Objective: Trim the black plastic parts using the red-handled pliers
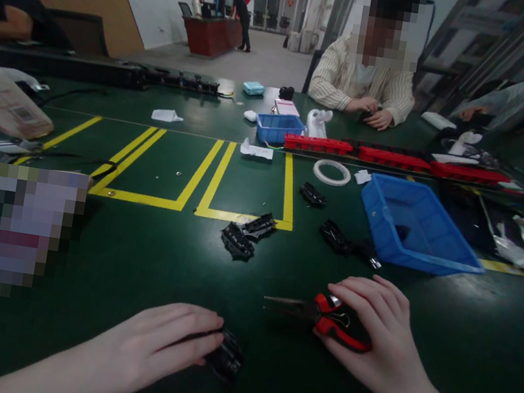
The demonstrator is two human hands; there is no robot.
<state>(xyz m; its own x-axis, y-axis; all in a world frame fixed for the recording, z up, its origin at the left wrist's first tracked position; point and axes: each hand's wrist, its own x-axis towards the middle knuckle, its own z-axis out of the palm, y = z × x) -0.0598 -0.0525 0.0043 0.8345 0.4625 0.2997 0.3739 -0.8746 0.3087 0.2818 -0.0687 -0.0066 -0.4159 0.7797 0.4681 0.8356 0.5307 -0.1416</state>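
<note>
My left hand is closed on a small black plastic part low over the green table. In my right hand are needle-nose pliers with red and black handles, the thin jaws pointing left toward the middle. The palm side of that hand hides part of one handle. Beyond the hands lie two more black plastic parts, one touching the other. Another black part sits farther back, and a longer black piece lies beside the blue bin.
A blue bin stands at right, a smaller blue basket farther back. Red strips run across the table behind a white tape roll. Yellow tape marks the table. A person sits opposite.
</note>
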